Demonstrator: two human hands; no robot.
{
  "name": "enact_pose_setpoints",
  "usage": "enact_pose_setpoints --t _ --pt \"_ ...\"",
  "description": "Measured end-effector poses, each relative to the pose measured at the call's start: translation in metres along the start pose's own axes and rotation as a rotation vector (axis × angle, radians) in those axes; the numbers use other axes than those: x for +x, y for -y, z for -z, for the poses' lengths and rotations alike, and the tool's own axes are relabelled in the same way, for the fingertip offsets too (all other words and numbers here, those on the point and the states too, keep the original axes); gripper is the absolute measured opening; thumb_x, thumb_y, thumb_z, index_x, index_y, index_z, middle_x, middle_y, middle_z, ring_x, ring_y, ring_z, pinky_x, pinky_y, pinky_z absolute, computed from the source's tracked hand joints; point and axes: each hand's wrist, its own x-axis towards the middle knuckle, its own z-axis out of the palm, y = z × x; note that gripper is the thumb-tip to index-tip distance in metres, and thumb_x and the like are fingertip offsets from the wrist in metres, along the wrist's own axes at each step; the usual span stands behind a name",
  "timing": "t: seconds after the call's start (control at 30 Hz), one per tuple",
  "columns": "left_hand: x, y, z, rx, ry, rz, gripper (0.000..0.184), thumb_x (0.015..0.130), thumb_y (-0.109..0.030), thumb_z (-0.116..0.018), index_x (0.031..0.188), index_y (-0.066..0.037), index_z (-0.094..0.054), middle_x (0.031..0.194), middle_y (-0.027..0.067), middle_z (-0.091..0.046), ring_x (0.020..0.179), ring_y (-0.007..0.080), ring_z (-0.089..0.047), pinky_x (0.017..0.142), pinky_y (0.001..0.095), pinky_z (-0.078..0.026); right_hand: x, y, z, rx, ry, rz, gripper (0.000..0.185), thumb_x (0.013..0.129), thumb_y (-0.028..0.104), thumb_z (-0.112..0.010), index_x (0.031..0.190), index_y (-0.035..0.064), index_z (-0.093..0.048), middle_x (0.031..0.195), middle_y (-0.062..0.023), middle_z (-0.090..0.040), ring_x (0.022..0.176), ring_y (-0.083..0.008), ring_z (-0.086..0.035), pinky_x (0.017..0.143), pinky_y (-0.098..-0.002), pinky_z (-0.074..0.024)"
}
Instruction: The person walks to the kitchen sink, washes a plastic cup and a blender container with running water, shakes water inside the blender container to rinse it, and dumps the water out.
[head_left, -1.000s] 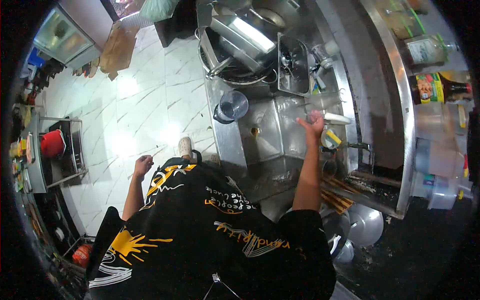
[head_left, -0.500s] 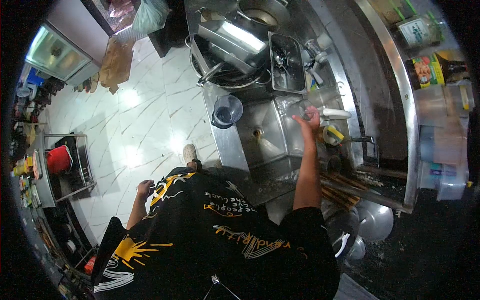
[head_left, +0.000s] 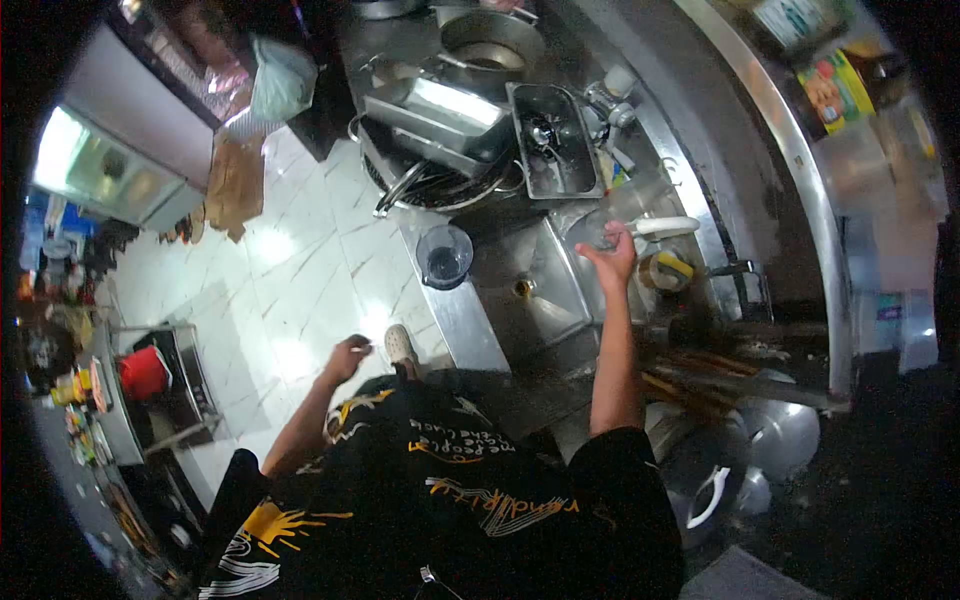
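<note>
My right hand reaches over the right side of the steel sink. Its thumb stands apart from the fingers, and the fingertips are close to the end of a white handle-like piece. A faint see-through shape lies by the fingertips; I cannot tell whether they touch it. Just right of the wrist, a yellow sponge lies on a round container. Over the floor at the left, my left hand is closed with curled fingers. Something small and pale shows at its fingertips, too small to name.
A clear plastic jug stands on the sink's left ledge. Behind it are stacked steel pans and a rectangular tray with spoons. Pots and lids lie at the lower right. A metal shelf edge runs along the right.
My left hand has swung forward and to the right, away from my side. My right hand stays over the sink beside the white piece. The whole view has shifted slightly.
</note>
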Motion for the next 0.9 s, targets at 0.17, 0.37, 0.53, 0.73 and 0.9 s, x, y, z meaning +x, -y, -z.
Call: enact_pose_setpoints --t 0.17,0.37,0.53,0.73,0.9 --pt "0.031 -0.225 -0.032 -0.275 0.556 -0.294 0.034 0.098 -0.016 -0.064 0.127 0.001 -0.062 0.122 0.0115 -0.068 0.111 0.0191 -0.065 0.099 0.0369 -0.051 -0.014 0.03 0.002 -0.102 -0.035 -0.115 0.082 0.055 0.012 -0.099 0.124 0.005 -0.055 0.12 -0.0066 -0.063 0.11 -0.0205 -0.059 0.097 -0.0352 -0.0479" --pt "0.148 -0.349 -0.149 -0.357 0.449 -0.345 0.055 0.097 -0.042 -0.065 0.135 -0.003 -0.058 0.123 0.0104 -0.066 0.115 0.0209 -0.062 0.101 0.0352 -0.048 -0.018 -0.008 -0.001 -0.052 -0.136 -0.047 0.089 0.054 0.019 -0.099 0.128 0.0012 -0.054 0.119 -0.0134 -0.067 0.114 -0.0262 -0.063 0.101 -0.0382 -0.0485" --pt "0.212 -0.405 -0.198 -0.947 0.514 0.159 0.075 0.092 -0.055 -0.067 0.151 -0.015 -0.045 0.144 0.0125 -0.052 0.125 0.0283 -0.054 0.106 0.0452 -0.042 -0.018 0.01 0.012 -0.124 -0.117 -0.083 0.091 0.055 0.02 -0.097 0.133 0.0024 -0.053 0.121 -0.0167 -0.067 0.115 -0.0303 -0.065 0.099 -0.041 -0.0502" --pt "0.228 -0.395 -0.225 -1.036 0.493 0.134 0.077 0.083 -0.048 -0.079 0.139 -0.005 -0.049 0.136 0.0127 -0.053 0.126 0.027 -0.052 0.11 0.0458 -0.04 -0.011 0.011 0.026 0.064 -0.028 -0.117 0.081 0.059 0.012 -0.096 0.127 0.0023 -0.055 0.118 -0.0127 -0.065 0.112 -0.0218 -0.061 0.097 -0.0371 -0.0489" --pt "0.24 -0.383 -0.233 -1.058 0.413 0.079 0.054 0.089 -0.038 -0.077 0.127 -0.005 -0.058 0.12 0.0091 -0.061 0.11 0.0241 -0.061 0.096 0.0402 -0.051 -0.022 -0.003 0.034 0.142 -0.007 -0.037 0.08 0.066 0.012 -0.093 0.134 0.0016 -0.052 0.126 -0.0126 -0.062 0.118 -0.0239 -0.06 0.104 -0.0358 -0.0468"
